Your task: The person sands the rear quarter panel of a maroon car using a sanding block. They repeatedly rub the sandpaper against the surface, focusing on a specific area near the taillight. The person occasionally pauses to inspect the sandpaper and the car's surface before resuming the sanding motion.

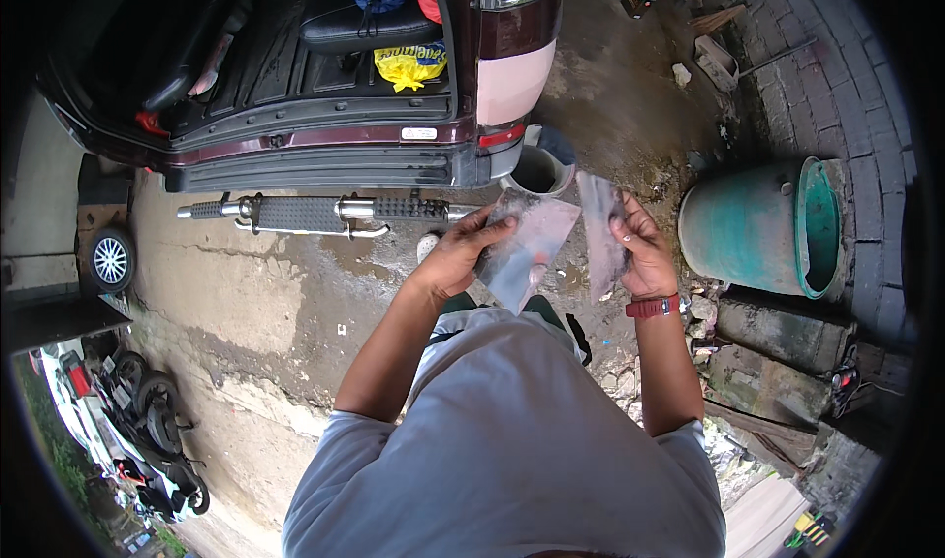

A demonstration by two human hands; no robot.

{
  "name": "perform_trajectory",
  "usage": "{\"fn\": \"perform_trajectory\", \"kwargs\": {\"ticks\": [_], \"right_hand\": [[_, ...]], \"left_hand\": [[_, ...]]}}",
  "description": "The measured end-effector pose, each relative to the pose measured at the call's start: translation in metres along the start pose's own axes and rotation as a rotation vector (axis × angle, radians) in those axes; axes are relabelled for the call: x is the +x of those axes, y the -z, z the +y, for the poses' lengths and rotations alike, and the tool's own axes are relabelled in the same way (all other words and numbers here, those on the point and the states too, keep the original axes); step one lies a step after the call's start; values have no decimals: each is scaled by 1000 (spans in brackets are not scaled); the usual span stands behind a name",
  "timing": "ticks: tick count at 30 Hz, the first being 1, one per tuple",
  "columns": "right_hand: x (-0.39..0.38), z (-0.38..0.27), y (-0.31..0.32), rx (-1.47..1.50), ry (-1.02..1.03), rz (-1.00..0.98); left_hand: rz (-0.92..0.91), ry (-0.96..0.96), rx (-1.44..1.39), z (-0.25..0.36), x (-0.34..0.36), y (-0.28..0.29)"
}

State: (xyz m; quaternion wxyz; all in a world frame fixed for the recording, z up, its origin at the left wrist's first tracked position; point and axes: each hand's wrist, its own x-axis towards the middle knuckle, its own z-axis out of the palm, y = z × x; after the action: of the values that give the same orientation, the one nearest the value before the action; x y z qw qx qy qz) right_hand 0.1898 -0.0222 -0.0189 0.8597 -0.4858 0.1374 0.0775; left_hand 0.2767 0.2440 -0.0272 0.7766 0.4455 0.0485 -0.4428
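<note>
I hold two thin flat plates up in front of my chest, side by side with a narrow gap between them. My left hand (456, 259) is closed on the edge of the wider plate (544, 225), its thumb lying on the top face. That plate is greyish and shiny, with a pinkish smear near its lower corner. My right hand (648, 255), with a red watch on the wrist, pinches a narrower plate (598, 225) between thumb and fingers. This one is also grey and pinkish and stands more on edge. A round grey bucket (564, 177) shows just beyond them.
A maroon vehicle (320, 145) stands ahead with its rear open, a yellow bag (409, 66) inside. Below its bumper lies a long metal tube assembly (295, 214). A green barrel (753, 225) lies at the right near concrete blocks (773, 371). Motorbikes (148, 420) are at the left.
</note>
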Motion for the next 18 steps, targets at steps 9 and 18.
{"fn": "perform_trajectory", "kwargs": {"ticks": [9, 18], "right_hand": [[6, -31, -38, -1305, 480, 124], [-25, -7, -76, -1826, 544, -353]], "left_hand": [[171, -298, 273, -32, -2, -13], [718, -770, -17, -65, 21, 17]]}}
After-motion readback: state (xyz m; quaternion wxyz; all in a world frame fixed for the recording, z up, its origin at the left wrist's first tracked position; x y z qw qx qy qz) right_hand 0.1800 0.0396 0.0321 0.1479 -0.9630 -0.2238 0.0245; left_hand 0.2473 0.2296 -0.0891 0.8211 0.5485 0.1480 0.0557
